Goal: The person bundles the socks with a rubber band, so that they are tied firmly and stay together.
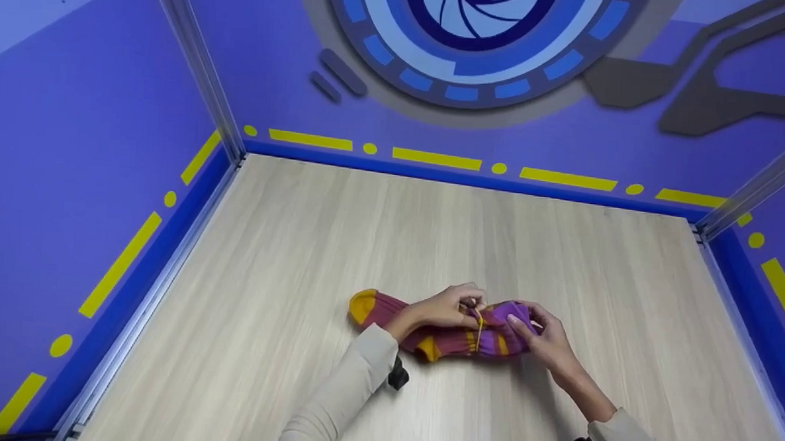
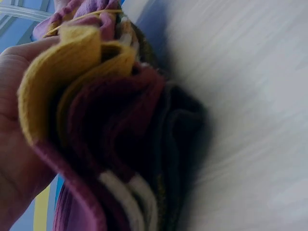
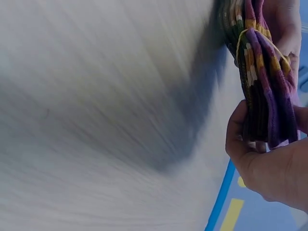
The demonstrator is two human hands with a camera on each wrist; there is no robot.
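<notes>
A bundle of layered socks (image 1: 398, 310), maroon with mustard toes and heels and purple cuffs, lies between the two hands in the head view. Darker green-grey layers (image 2: 180, 120) show beneath the maroon ones in the left wrist view. Around the leg part runs a thin yellow rubber band (image 1: 480, 337). My left hand (image 1: 445, 307) reaches over the bundle, its curled fingers pinching the band at the upper side. My right hand (image 1: 549, 340) grips the purple cuff end, thumb on top and fingers behind. Folded cuff edges (image 3: 281, 137) stick out within the right hand's grip.
The bundle is over a pale wood-grain table (image 1: 285, 242). Blue panels (image 1: 272, 96) with yellow dashes stand along its back and sides, joined by metal corner posts (image 1: 203, 73). Dark wrist devices (image 1: 398, 374) sit at both sleeves.
</notes>
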